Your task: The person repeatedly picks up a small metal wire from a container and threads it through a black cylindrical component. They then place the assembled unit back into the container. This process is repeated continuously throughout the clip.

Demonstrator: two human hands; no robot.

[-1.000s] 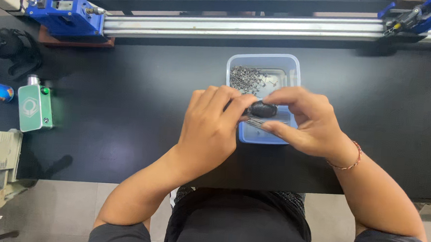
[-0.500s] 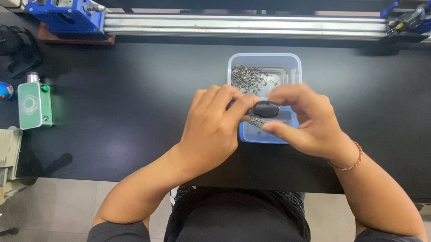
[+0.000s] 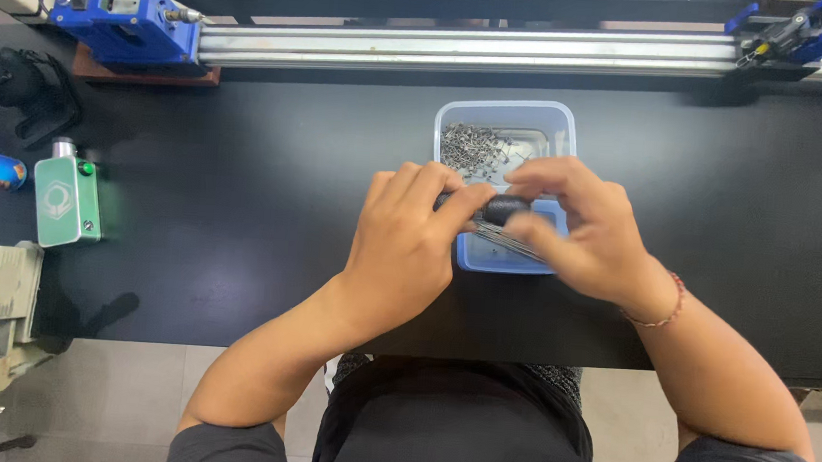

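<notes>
Head view: left hand (image 3: 402,251) and right hand (image 3: 578,227) both pinch a small black part (image 3: 505,209) over clear plastic tub (image 3: 555,126) of metal clips (image 3: 470,149); green device (image 3: 67,200) sits well left.

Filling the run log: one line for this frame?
left hand: on small black part | right hand: pinching same part, thin metal rods | over clear plastic tub of small metal pieces | black table
</notes>
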